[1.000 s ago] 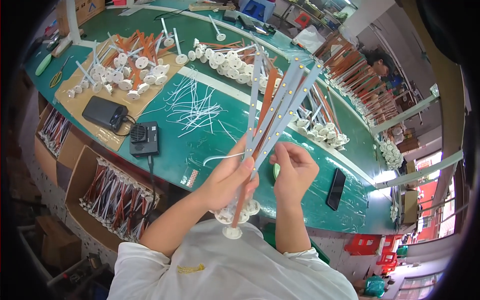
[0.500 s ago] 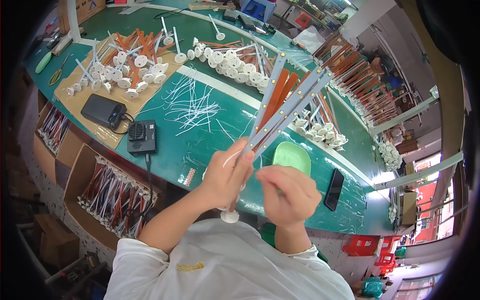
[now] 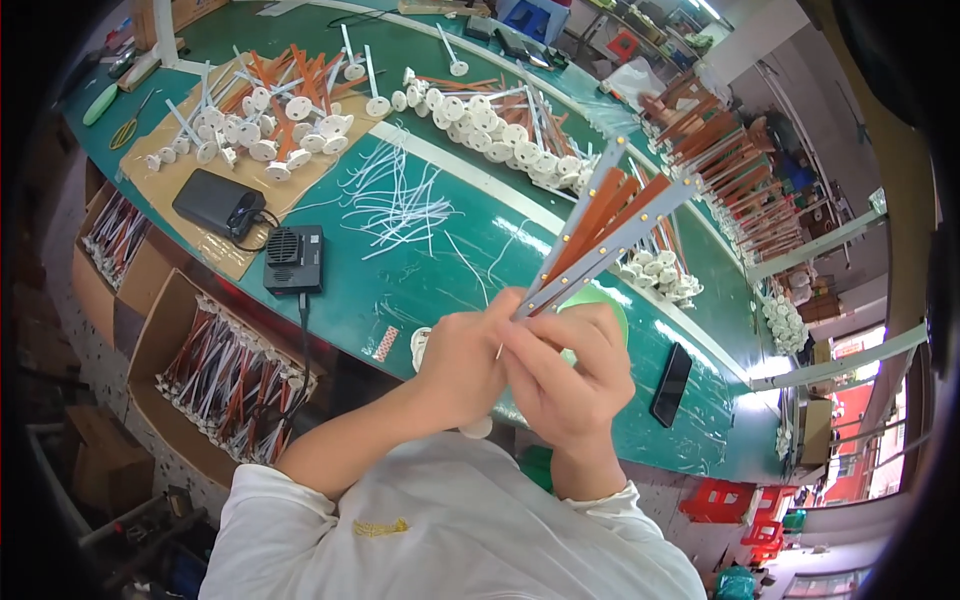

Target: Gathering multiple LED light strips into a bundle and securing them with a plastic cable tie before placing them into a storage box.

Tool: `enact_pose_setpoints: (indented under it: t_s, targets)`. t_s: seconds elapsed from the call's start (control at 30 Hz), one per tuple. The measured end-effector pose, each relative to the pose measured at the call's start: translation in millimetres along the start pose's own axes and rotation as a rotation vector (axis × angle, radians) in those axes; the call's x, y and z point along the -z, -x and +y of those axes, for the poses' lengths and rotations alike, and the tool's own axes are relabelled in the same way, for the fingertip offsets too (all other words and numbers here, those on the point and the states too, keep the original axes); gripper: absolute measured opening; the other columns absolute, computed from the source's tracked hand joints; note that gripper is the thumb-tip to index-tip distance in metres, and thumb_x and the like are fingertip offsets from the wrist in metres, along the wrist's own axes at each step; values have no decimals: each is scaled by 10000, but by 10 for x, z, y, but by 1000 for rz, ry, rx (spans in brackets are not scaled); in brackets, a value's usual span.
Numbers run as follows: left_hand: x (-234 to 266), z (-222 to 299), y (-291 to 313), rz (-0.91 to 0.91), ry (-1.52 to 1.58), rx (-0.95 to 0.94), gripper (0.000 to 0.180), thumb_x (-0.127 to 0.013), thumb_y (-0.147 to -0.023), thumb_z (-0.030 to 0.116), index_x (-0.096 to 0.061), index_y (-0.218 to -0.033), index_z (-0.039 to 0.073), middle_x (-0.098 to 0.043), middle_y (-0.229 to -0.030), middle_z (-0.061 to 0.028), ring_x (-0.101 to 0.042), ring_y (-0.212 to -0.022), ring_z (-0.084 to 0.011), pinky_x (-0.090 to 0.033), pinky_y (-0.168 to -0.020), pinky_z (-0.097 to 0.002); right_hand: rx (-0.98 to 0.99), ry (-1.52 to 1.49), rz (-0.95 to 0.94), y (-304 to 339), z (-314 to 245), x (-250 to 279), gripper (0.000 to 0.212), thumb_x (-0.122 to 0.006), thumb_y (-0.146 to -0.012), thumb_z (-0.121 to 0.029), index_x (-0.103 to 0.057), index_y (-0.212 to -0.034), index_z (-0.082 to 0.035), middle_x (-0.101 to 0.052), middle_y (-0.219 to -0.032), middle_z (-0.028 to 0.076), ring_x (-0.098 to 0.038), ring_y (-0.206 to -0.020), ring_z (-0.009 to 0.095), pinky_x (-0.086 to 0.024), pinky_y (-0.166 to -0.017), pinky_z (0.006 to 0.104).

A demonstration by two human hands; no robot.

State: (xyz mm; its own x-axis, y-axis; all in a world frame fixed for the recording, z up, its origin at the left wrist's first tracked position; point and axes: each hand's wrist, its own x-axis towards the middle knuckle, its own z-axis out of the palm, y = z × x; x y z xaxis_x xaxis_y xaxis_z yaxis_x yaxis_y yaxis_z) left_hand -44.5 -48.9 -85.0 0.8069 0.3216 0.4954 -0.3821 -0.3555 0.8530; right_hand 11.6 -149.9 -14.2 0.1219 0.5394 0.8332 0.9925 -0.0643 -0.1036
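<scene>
Since the earlier frames both hands have drawn closer together over the near edge of the table (image 3: 440, 250), and the fan of strips has swung to lean up and to the right; the left hand (image 3: 462, 362) is curled tight about the lower end of the bundle of strips (image 3: 610, 225), while the right hand (image 3: 570, 375) lies against it with fingers bent over the same spot, though whether those fingers actually pinch a strip cannot be made out; the base of the bundle is hidden inside the two hands, and only a sliver of a white round foot (image 3: 477, 428) peeps out beneath the left wrist; a green dish (image 3: 605, 300) is mostly covered by the right hand; the strips themselves are long and narrow, some grey-white with small yellow dots along them, some orange-brown, spreading apart toward their upper tips; behind them lie loose white wires (image 3: 400, 195), heaps of white discs on sticks (image 3: 490, 125), a black box (image 3: 218, 203) on brown card and a small black unit (image 3: 294, 258) with a cable; a dark phone (image 3: 671, 384) rests to the right.
</scene>
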Motion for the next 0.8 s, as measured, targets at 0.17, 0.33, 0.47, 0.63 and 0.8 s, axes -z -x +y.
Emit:
enact_pose_setpoints:
  t_s: [0.17,0.33,0.47,0.63,0.8]
  targets:
    - [118,86,-27,-58,137,143,207,-480,-952,112,-496,-1134,14,-566,-621,-110,-597,-550,-282,-444,-507,-351,-238,-90,30,182,118,126,205,-748,-613,62,-710,-803,-4,-625,-732,74,-537,-608,177,-412,-539,276]
    - [125,74,-39,-161,279,138,215,-427,-985,130,-508,-1146,13,-534,-562,-73,-574,-483,-204,-429,-470,-313,-718,-467,88,300,149,140,117,-734,-698,70,-693,-802,35,-648,-744,97,-561,-634,148,-425,-542,262]
    - [115,54,-2,-206,395,199,219,-416,-1000,162,-518,-1122,12,-539,-557,-42,-538,-441,-133,-408,-430,-267,-853,-765,179,381,205,83,78,-708,-739,81,-684,-809,58,-654,-735,93,-572,-651,114,-430,-555,231]
    - [118,56,-6,-134,447,258,335,-388,-1028,288,-533,-1017,-14,-549,-627,-29,-518,-540,-63,-423,-500,-210,-662,-458,59,465,181,31,140,-689,-760,84,-671,-899,73,-670,-789,140,-628,-663,165,-484,-577,236]
    - [103,29,-58,46,437,220,320,-393,-1025,256,-547,-977,-20,-536,-590,-21,-517,-534,-57,-421,-483,-215,-678,-203,229,437,36,0,266,-719,-726,126,-641,-966,43,-695,-798,120,-689,-753,169,-541,-696,253]
